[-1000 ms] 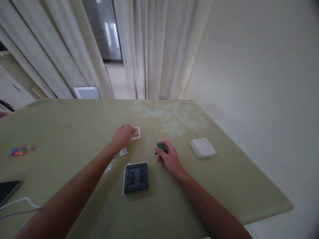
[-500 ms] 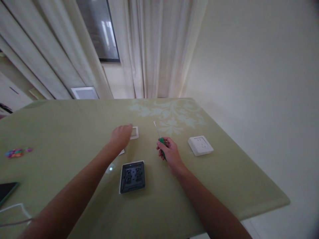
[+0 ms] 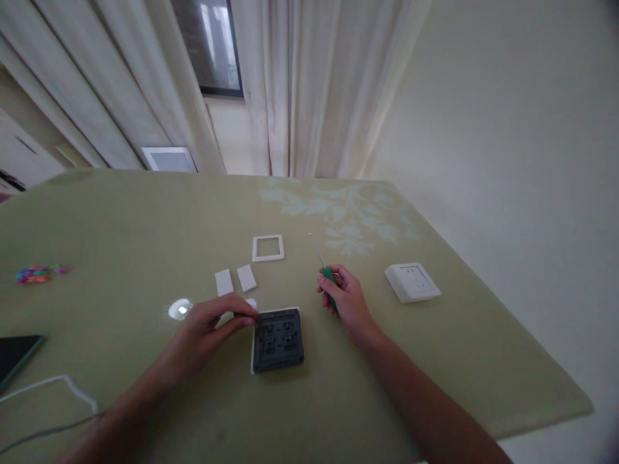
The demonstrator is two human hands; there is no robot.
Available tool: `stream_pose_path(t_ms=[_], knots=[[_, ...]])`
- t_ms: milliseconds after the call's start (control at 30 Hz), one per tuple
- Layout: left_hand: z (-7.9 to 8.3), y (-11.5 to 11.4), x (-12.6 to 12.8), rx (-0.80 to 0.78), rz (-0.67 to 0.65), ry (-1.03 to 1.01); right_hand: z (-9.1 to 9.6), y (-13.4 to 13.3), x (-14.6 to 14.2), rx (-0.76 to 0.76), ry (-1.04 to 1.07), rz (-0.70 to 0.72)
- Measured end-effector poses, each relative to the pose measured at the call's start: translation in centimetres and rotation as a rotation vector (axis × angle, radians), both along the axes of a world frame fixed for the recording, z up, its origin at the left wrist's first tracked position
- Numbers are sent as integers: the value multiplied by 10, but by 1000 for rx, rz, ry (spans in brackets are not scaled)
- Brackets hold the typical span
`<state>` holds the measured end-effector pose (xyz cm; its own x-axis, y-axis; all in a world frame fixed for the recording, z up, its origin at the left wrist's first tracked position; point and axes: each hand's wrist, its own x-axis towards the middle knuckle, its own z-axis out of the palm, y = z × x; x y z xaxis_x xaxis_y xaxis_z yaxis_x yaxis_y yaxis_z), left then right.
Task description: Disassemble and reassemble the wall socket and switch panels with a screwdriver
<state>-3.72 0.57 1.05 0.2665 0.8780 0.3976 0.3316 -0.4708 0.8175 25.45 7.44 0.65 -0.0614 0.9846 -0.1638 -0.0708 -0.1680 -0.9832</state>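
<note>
In my right hand (image 3: 344, 298) is a screwdriver (image 3: 329, 282) with a green handle. Its thin metal shaft points up and away over the table. My left hand (image 3: 217, 325) has its thumb and fingers pinched together at the top left corner of a wall switch (image 3: 279, 340). The switch lies flat with its dark inner mechanism facing up and a white edge showing. Beyond the left hand lie two white switch covers (image 3: 224, 282), side by side. Farther back rests a white square frame (image 3: 268, 257), hollow in the middle.
A white wall socket (image 3: 414, 282) sits to the right, near the wall. Small colourful pieces (image 3: 39, 274) lie at the far left. Below them are a dark flat device (image 3: 17, 356) and a white cable (image 3: 68, 380). Curtains (image 3: 319, 84) hang behind the table (image 3: 145, 212).
My left hand has come back from the white frame to the corner of the wall switch, uncovering the frame and covers. My right hand still holds the screwdriver. The view has shifted slightly.
</note>
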Motion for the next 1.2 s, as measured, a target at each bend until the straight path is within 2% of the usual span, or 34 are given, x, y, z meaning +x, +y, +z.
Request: stream_pose_path(t_ms=[333,567,700,833,967,1200], knots=[[3,-6,10,-72,-68,-58,2,-1,5,-11,-87,40],[13,-6,-8,-413,-46,46,20,-12,20,-9,-227,423],[10,-6,-14,-583,-81,92,21,-14,22,-49,-271,518],[7,-9,-8,-689,-137,56,21,-15,19,-96,-287,591],[5,-10,-4,-719,-152,-25,21,-16,15,-88,-240,611],[4,-10,0,-679,-136,-57,21,-19,11,-104,-236,585]])
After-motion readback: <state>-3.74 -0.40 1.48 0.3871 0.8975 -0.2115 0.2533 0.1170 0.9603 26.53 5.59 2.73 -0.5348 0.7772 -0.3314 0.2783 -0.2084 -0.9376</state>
